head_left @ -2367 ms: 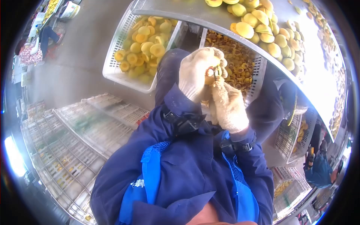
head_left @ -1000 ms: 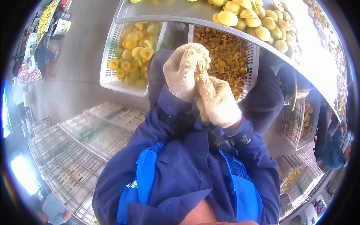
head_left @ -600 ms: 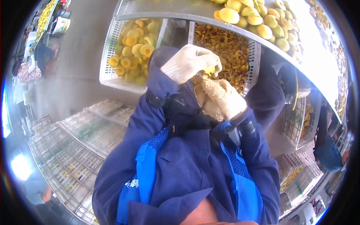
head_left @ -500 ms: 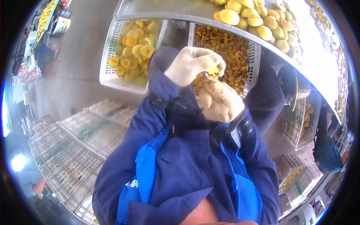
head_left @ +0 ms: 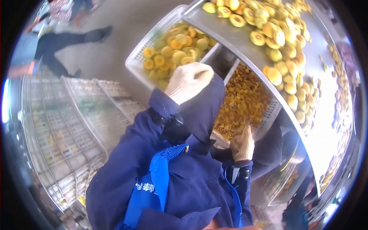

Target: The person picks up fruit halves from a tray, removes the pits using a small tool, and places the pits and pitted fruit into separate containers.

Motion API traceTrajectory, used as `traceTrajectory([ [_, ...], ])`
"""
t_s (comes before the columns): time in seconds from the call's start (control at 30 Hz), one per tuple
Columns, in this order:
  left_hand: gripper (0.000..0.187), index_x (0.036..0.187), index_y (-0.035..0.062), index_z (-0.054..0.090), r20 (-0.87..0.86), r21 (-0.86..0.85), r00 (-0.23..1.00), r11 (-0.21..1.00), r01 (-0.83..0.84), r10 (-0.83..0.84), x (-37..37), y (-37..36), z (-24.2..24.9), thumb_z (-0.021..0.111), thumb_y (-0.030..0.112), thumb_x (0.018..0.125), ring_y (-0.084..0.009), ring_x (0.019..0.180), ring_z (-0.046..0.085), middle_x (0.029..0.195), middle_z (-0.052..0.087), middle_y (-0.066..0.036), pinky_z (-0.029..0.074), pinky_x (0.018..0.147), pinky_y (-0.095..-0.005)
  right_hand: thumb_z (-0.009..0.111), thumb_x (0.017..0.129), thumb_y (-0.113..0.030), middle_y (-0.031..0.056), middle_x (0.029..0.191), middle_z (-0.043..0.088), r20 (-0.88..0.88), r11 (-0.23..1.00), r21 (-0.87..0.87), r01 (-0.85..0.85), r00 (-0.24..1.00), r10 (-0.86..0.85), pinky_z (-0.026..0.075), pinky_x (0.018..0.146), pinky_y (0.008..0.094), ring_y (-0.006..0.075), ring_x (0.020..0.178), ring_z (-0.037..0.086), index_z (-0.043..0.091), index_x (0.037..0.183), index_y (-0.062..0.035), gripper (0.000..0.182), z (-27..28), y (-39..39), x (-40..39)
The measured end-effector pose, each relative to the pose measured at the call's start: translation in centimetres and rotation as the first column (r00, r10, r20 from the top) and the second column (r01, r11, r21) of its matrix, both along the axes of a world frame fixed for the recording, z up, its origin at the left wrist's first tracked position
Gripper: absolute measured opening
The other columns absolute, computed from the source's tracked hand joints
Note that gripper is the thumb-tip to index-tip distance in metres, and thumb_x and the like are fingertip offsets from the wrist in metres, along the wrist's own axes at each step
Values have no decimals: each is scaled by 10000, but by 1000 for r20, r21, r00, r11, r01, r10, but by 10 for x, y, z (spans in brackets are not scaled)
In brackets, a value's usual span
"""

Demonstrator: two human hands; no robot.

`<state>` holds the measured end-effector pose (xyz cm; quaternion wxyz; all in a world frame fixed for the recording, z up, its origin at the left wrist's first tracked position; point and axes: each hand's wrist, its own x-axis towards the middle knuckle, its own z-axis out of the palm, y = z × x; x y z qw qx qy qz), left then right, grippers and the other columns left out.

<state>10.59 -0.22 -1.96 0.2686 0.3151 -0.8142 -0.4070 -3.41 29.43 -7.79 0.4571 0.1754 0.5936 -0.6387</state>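
Note:
My left hand (head_left: 189, 81), in a pale knitted glove, is over my thigh at the near edge of a white crate (head_left: 135, 63) of yellow peach halves (head_left: 176, 48). Its fingers are curled closed, and whatever they hold, if anything, is hidden. My right hand (head_left: 242, 143), gloved too, is lower, at the near end of another white crate (head_left: 268, 117) full of brownish-yellow fruit scraps (head_left: 243, 101). The fingers there are bent together; I cannot make out what is in them.
A metal table (head_left: 230, 34) spans the upper right, with more peach halves (head_left: 276, 36) piled on it. Stacked white crates (head_left: 65, 134) stand at the left behind metal bars. At the upper left, another person's dark-clothed legs (head_left: 65, 44) extend across the floor.
My hands were together over the scraps with a yellow piece of fruit between them. Now they are apart, left toward the peach crate, right lower down. The view has turned; the yellow piece no longer shows.

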Motion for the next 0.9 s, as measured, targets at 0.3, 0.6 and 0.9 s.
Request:
traceTrajectory([
  [0.3,267,1041,145,792,262,-378,921,909,-176,287,15,-128,-93,661,347,924,-350,969,731,1012,771,-98,595,836,-479,594,1079,-551,-11,629,440,158,965,119,-235,964,215,292,384,275,147,435,416,630,996,-92,468,-95,4,9],
  [0.6,123,843,234,824,560,-273,824,958,84,88,44,-129,-149,728,297,799,-278,1019,694,964,735,-43,534,898,-478,676,1063,-461,12,844,632,171,964,124,-235,962,213,389,406,261,143,524,541,641,1080,-157,307,-61,-52,4],
  [0.9,254,1045,244,833,794,-176,540,956,-234,279,87,-133,-155,640,245,880,-295,1178,688,1169,773,-28,569,921,-493,548,1101,-318,31,898,608,142,917,15,-399,909,393,446,611,308,178,743,594,626,1149,-104,233,-118,4,-22],
])
